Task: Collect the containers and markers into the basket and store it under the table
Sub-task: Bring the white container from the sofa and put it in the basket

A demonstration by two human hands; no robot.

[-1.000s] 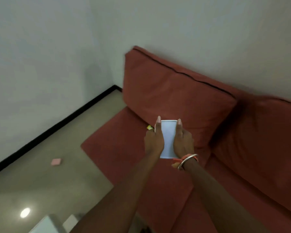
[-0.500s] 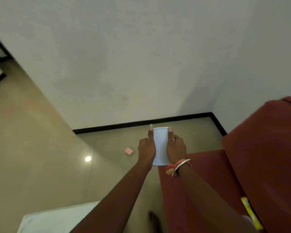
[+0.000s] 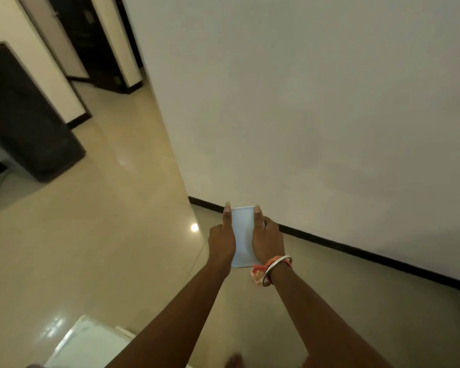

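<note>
Both hands, left hand (image 3: pixel 221 241) and right hand (image 3: pixel 266 241), grasp a pale blue container (image 3: pixel 243 236) between them above the floor (image 3: pixel 91 235).

A single wide-angle camera sits on the person's head and looks forward and down along both outstretched forearms, close to them. It faces a plain wall (image 3: pixel 316 102) that meets the tiled floor (image 3: pixel 91 248) at a dark skirting (image 3: pixel 356 249), with a corridor opening away at the upper left
</note>
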